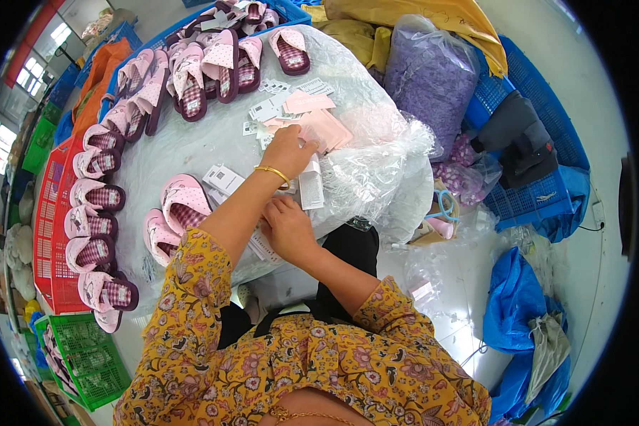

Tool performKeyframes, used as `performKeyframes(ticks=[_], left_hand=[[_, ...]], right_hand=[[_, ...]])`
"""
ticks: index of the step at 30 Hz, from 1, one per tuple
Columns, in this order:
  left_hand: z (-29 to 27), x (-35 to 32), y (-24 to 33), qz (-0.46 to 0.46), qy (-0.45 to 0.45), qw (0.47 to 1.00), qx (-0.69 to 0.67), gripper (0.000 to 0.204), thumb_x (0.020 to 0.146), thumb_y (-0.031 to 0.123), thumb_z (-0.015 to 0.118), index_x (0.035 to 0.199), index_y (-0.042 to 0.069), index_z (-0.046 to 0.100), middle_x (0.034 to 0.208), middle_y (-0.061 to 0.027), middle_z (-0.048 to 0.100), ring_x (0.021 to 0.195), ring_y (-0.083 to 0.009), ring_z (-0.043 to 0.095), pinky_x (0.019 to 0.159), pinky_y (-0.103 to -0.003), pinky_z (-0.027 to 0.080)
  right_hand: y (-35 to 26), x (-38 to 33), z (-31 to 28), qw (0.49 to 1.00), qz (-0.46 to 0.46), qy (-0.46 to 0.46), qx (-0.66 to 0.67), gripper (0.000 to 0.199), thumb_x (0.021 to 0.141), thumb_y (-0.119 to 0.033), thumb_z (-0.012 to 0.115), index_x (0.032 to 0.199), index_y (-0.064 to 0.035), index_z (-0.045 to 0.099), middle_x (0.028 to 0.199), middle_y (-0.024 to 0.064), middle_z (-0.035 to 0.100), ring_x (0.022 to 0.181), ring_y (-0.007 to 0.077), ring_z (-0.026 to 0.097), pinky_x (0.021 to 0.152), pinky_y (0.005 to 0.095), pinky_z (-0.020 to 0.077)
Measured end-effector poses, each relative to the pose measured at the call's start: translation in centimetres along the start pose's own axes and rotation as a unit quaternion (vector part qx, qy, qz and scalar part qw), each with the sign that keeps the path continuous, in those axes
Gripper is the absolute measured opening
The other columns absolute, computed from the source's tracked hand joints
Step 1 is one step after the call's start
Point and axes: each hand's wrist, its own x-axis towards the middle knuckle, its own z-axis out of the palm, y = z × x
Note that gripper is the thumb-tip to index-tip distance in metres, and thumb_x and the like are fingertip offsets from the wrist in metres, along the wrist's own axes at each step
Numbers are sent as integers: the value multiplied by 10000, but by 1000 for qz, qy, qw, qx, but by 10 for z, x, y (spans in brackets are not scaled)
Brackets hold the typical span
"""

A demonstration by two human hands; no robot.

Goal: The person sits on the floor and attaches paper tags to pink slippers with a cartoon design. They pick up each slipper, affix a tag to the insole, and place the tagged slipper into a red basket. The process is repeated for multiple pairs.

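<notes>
My left hand [289, 153], with a gold bangle at its wrist, reaches across the table to a loose pile of pink cards [326, 130]. Its fingers bend down and close at the edge of a pink card. Nearer to me, my right hand [290, 228] is curled beside white label cards [263, 246]; its fingertips are partly hidden, so what they pinch is unclear. A narrow white card stack [311, 186] lies right of the left wrist. Left of my left forearm sits a pair of pink slippers [184, 201] with checked insoles, next to more white labels [222, 179].
Several pink slippers [96, 192] line the left table edge, with more heaped at the far left. Crumpled clear plastic bags [376, 167] cover the table's right side. Beyond are a purple-filled bag [429, 78] and a blue crate [529, 206]. Red [53, 234] and green crates [96, 366] stand left.
</notes>
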Motion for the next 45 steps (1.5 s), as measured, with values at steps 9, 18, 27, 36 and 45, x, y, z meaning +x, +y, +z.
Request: performKeyframes(ticks=[9,18,27,36,45], left_hand=[[-20,-55,-39,64,153,986,-36,551,901,294,649,1306,-46,496,1412,-322,413,1336,-438,382,1114,-460,325],[16,-179,-41,-58,225,971,-51,603,988,354,536,1370,-90,392,1473,-362,264,1371,-484,292,1124,-488,281],[30,-142,-32,-46,276,951,-132,526,1005,327,501,1317,-93,445,1453,-329,335,1377,-432,316,1112,-441,311],[24,-142,-37,-5,215,966,-146,470,1004,306,508,1280,-75,514,1461,-294,379,1338,-415,408,1105,-429,337],[-8,-182,-34,-5,225,969,-101,377,993,257,539,1264,-2,576,1452,-230,433,1315,-357,458,1029,-400,431]], right_hand=[[5,1,0,999,20,-13,31,288,717,-25,681,991,-26,590,1017,158,634,1027,364,578,870,432,488],[1,8,0,997,-38,37,61,156,812,-31,620,962,-32,577,980,151,642,912,367,593,795,434,482],[-7,13,-13,986,58,53,144,134,887,-16,593,1013,6,553,956,192,620,885,403,586,742,447,490],[-8,11,-29,980,88,27,174,107,901,0,590,996,5,543,1047,203,610,915,393,595,770,429,495],[-29,-4,-54,987,42,78,131,78,903,-33,632,962,-20,582,1072,157,649,982,292,644,792,359,520]])
